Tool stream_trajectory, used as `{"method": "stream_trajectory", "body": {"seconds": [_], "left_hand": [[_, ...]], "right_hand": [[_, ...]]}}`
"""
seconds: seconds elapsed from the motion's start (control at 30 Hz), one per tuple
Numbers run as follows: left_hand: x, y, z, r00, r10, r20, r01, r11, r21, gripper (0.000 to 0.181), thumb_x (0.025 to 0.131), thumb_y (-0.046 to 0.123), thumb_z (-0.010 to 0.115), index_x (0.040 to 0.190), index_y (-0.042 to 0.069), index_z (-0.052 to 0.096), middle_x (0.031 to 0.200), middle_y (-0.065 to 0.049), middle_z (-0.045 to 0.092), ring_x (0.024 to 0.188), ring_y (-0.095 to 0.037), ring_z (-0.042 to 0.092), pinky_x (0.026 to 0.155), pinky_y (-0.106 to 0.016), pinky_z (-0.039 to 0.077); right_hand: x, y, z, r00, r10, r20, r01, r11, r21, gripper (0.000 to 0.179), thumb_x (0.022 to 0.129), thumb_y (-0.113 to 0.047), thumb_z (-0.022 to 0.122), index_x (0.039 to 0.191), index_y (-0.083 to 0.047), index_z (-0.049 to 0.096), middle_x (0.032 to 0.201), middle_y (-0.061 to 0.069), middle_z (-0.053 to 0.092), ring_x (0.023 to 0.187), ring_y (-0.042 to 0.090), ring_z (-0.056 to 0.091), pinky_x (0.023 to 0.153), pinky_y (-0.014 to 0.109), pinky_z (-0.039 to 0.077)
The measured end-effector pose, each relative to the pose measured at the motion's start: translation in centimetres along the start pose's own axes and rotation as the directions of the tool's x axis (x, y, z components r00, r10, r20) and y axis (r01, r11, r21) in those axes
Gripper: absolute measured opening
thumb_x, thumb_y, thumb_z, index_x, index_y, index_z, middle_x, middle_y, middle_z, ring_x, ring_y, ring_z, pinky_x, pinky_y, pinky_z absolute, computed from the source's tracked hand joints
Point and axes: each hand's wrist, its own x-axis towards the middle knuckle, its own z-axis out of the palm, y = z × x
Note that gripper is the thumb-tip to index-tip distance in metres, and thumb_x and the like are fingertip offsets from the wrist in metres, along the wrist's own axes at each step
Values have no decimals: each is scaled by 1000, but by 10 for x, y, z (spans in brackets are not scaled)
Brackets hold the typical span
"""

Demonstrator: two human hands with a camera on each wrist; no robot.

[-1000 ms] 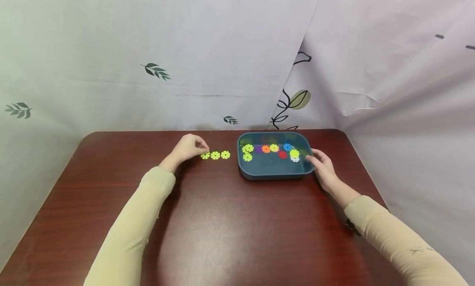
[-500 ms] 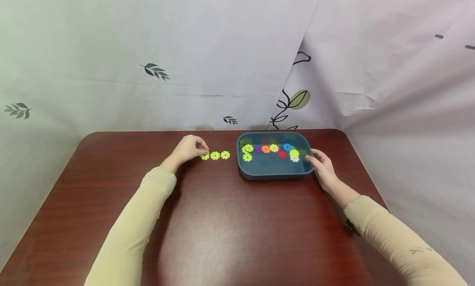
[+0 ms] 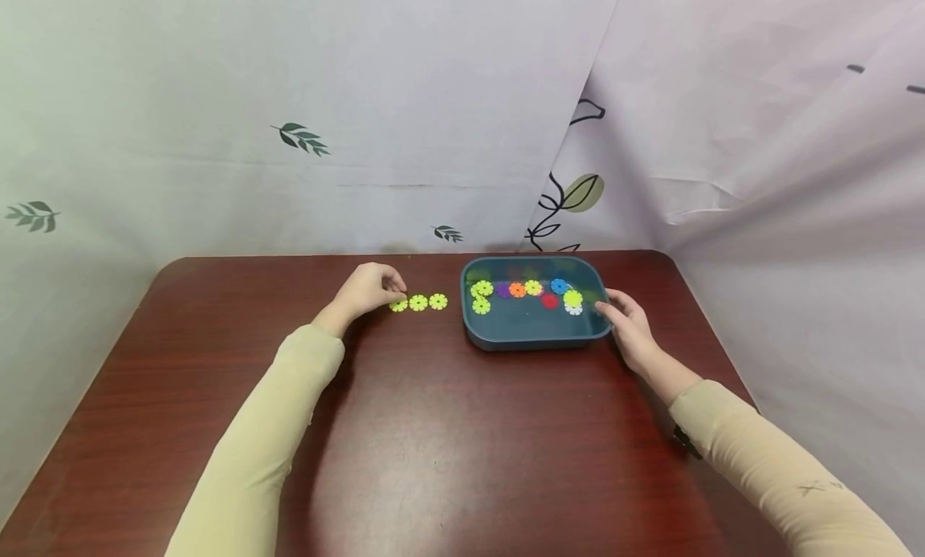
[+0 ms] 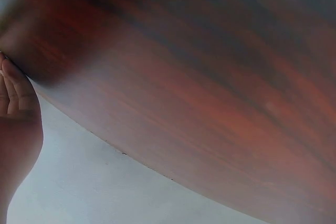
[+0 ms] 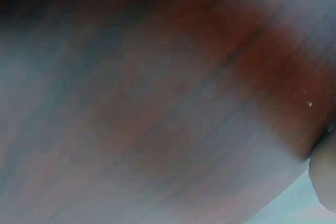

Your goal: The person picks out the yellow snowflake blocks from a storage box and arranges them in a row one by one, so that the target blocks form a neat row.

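Note:
Three yellow notched plastic discs lie in a row on the table in the head view: a right one (image 3: pixel 438 302), a middle one (image 3: pixel 418 302) and a left one (image 3: pixel 398 306). My left hand (image 3: pixel 366 287) has its thumb and fingertips at the left disc and pinches its edge, partly covering it. A blue-grey tray (image 3: pixel 535 332) stands to the right of the row. Its right wall is gripped by my right hand (image 3: pixel 630 329), the thumb over the rim and the other fingers mostly hidden outside. Both wrist views show mainly blurred table, with little of either hand.
Inside the tray lie several more notched discs, among them a red disc (image 3: pixel 550 301), a blue disc (image 3: pixel 560 286), an orange disc (image 3: pixel 516 290) and a white disc (image 3: pixel 574 309). The dark red wooden table (image 3: pixel 448 428) meets a patterned cloth backdrop (image 3: pixel 405 140) behind.

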Motion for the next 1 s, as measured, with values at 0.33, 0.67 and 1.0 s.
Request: {"method": "stream_trajectory", "body": {"seconds": [0.33,0.67,1.0], "left_hand": [[-1,0,-3,1000,-3,0,3,1000,-27,9,90,8,83,97,3,79,91,-12,79,84,-21,71,80,-30,56],[2,8,-9,1000,5,-21,-5,1000,-6,10,95,10,79,102,2,79,98,-15,79,93,-29,74,88,-42,58],[13,37,-9,998,63,-18,-63,997,-51,15,96,8,77,108,-1,79,104,-18,79,99,-32,74,94,-46,59]], "right_hand": [[-1,0,-1,1000,-5,7,6,1000,-24,39,109,-13,57,142,7,48,106,-15,68,96,-2,66,83,12,56],[-1,0,-1,1000,-9,11,9,1000,-13,36,109,-13,57,140,5,50,106,-15,69,95,-2,66,83,13,56],[0,0,-2,1000,-3,15,4,1000,-23,39,109,-14,57,142,5,49,106,-14,67,95,-1,65,82,13,56]]}}
